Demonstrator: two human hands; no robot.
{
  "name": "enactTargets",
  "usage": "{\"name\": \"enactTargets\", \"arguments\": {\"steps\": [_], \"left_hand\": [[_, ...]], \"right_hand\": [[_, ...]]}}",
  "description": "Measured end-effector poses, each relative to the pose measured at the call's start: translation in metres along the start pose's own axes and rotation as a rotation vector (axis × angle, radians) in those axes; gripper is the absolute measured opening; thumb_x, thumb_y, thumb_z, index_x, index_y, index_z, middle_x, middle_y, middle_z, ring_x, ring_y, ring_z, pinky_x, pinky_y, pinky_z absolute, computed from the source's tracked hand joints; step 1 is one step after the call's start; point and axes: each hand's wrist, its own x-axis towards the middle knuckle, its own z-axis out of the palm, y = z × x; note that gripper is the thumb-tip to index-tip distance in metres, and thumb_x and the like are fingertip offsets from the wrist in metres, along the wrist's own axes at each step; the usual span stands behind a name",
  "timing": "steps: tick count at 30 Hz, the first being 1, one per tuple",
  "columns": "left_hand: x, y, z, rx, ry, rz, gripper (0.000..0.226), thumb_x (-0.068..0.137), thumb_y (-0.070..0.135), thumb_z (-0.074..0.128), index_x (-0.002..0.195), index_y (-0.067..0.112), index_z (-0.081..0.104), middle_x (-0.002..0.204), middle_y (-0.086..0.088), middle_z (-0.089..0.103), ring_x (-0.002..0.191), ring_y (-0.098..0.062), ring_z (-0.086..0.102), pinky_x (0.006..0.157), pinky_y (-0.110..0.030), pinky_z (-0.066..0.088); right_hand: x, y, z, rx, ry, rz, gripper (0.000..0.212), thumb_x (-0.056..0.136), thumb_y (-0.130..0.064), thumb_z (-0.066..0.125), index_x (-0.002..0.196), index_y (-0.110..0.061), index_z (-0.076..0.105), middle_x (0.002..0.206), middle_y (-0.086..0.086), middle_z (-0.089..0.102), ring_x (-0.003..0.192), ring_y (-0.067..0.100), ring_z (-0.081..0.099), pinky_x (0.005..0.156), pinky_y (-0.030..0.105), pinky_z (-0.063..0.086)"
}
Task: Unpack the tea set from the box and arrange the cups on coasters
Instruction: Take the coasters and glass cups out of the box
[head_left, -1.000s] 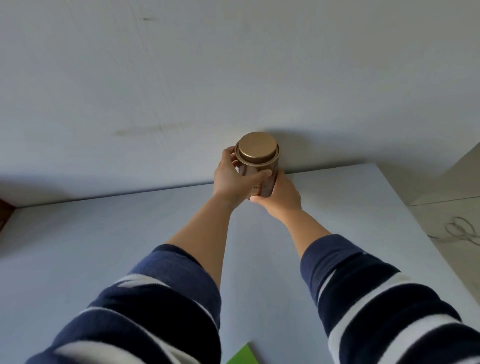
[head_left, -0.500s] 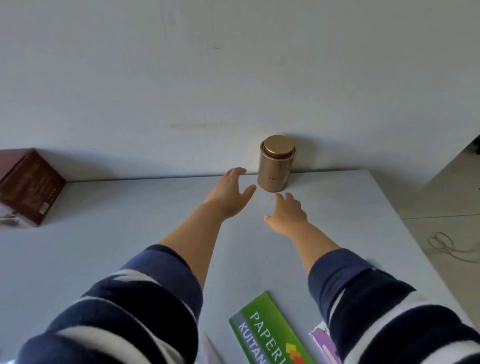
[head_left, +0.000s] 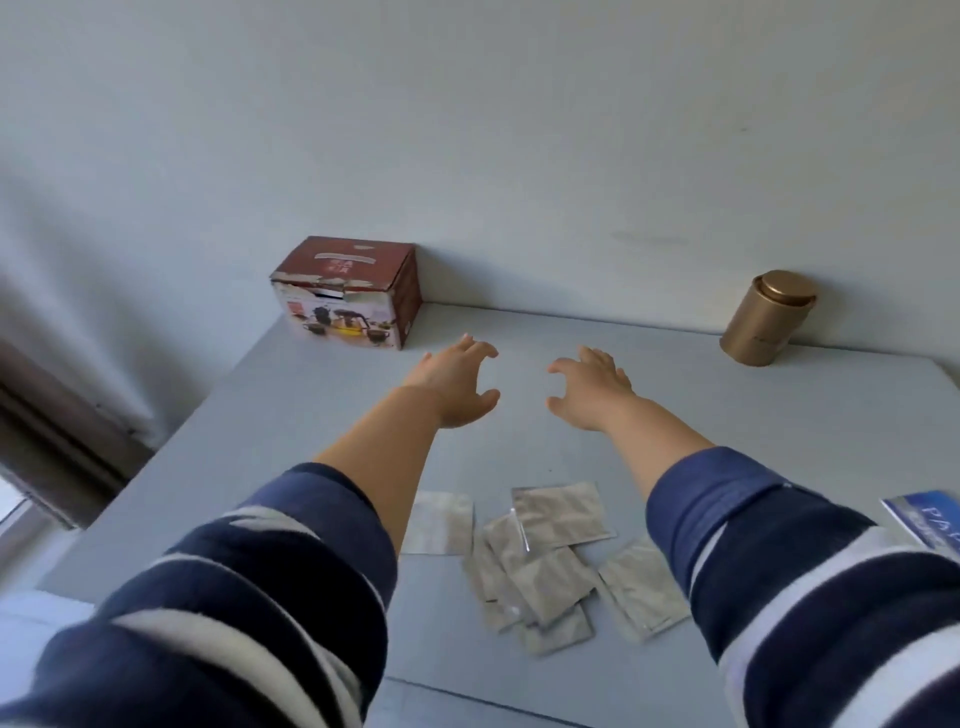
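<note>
A brown tea set box (head_left: 349, 291) with a picture of a glass teapot on its front stands closed at the table's far left, against the wall. My left hand (head_left: 456, 383) hovers over the table a little to the right of and nearer than the box, fingers spread and loosely curled, holding nothing. My right hand (head_left: 589, 387) hovers beside it in the same pose, also empty. No cups or coasters are in sight.
A gold tin (head_left: 768, 318) with its lid on stands at the far right by the wall. Several grey foil sachets (head_left: 553, 558) lie scattered near the front of the grey table (head_left: 727, 415). A blue printed packet (head_left: 930, 519) shows at the right edge.
Both hands let go of the gold tin, left it by the wall and swung left toward the box. The view turned left and down, bringing the box and sachets into sight.
</note>
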Motion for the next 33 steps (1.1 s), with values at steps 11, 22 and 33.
{"name": "enactTargets", "arguments": {"steps": [11,22,33], "left_hand": [[-0.054,-0.155,-0.046,0.003,0.107,-0.2,0.055,0.092,0.041,0.054,0.141,0.024,0.037,0.156,0.003,0.027,0.139,-0.022,0.034,0.118,-0.052,0.015],[0.035,-0.253,-0.066,-0.099,0.196,-0.303,0.059,0.09,0.036,0.056,0.143,0.021,0.034,0.152,0.004,0.03,0.139,-0.019,0.032,0.116,-0.051,0.019],[0.111,-0.308,-0.086,-0.365,0.212,-0.431,0.08,0.089,0.031,0.061,0.149,0.005,0.015,0.154,-0.009,0.022,0.144,-0.025,0.016,0.115,-0.039,0.021]], "right_hand": [[0.041,-0.157,0.03,-0.017,-0.035,-0.152,0.055,0.092,-0.034,0.054,0.144,-0.027,0.036,0.16,0.007,0.011,0.148,0.026,0.005,0.118,0.044,0.019],[0.17,-0.213,0.032,0.173,0.055,-0.103,0.059,0.088,-0.038,0.06,0.14,-0.019,0.04,0.142,0.012,0.04,0.13,0.034,0.041,0.106,0.04,0.039],[0.229,-0.242,0.036,0.611,0.123,0.17,0.053,0.096,-0.036,0.049,0.139,-0.007,0.041,0.141,0.012,0.049,0.126,0.029,0.049,0.09,0.031,0.04]]}}
